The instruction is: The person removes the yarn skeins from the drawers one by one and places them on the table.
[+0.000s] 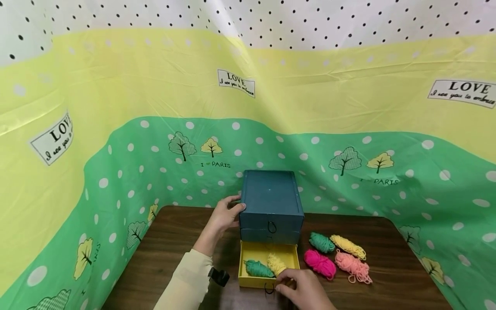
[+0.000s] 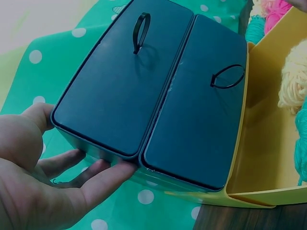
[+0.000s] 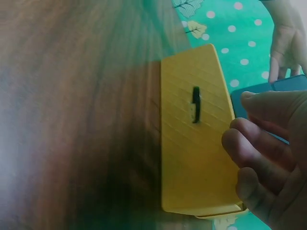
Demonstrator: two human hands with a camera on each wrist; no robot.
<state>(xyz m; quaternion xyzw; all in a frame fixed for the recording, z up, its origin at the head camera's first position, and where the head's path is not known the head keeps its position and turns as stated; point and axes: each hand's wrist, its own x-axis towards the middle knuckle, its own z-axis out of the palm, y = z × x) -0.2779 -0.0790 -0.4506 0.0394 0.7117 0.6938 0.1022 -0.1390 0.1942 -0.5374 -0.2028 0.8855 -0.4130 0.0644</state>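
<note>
1. Pink yarn (image 1: pixel 319 263) and salmon yarn (image 1: pixel 353 265) lie to the right of the blue drawer box (image 1: pixel 269 191) and nearer the person than its front; green yarn (image 1: pixel 321 242) and yellow yarn (image 1: pixel 348 247) lie on that same side, a little closer to the line of the box front.

2. Inside the yellow drawer (image 1: pixel 253 282), in front of the box, are a teal hank (image 1: pixel 258 268) and, touching it on the right, a cream hank (image 1: pixel 275 261). In the head view the right hand covers the drawer's front right corner.

3. The yellow drawer is the box's lowest, pulled out towards the person, with a black loop (image 3: pixel 196 105) on its face.

4. The right hand (image 1: pixel 300 284) is at that corner, its fingers loosely bent and pinching nothing; whether they touch the drawer, I cannot tell.

5. The left hand (image 1: pixel 224 213) rests against the box's left side, its fingers spread.

6. Under the box is a dark wood-grained counter (image 1: pixel 174 234); behind it hangs a printed cloth (image 1: pixel 310 94) in green, yellow and white.
</note>
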